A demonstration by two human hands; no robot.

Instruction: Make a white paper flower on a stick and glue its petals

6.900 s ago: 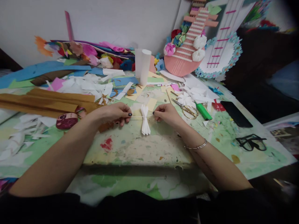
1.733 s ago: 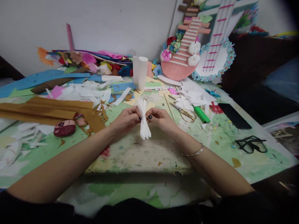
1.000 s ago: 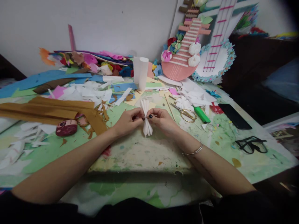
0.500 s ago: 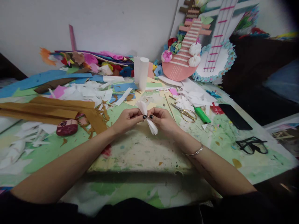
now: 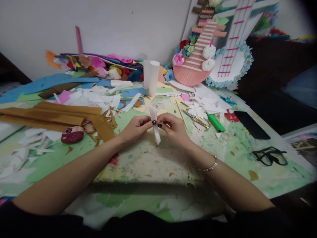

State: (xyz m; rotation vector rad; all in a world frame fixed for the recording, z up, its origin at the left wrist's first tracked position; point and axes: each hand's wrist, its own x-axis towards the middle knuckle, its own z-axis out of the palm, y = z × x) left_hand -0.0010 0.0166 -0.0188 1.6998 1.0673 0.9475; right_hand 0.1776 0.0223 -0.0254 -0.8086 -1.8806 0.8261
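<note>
A folded strip of white paper (image 5: pixel 157 137), narrow at its waist, is held upright above the near middle of the table, seen nearly edge-on. My left hand (image 5: pixel 138 128) pinches it at the waist between thumb and bent fingers. From the other side my right hand (image 5: pixel 173 129) is closed at the same spot, thumb and forefinger together against the paper. The thread seen around the waist earlier is hidden or too fine to make out. Gold-handled scissors (image 5: pixel 201 123) lie to the right of my right hand.
White paper scraps (image 5: pixel 91 97) and brown crepe paper (image 5: pixel 56 114) cover the left side, with a maroon case (image 5: pixel 72 134). A white paper roll (image 5: pixel 154 78) stands behind. On the right lie a green tube (image 5: pixel 216 122), a phone (image 5: pixel 251 125) and glasses (image 5: pixel 269 156). Paper instruments (image 5: pixel 192 74) lean behind.
From holding a thread stretched out on both sides, my hands have come together at the paper's waist. The paper has tilted, then turned edge-on and upright.
</note>
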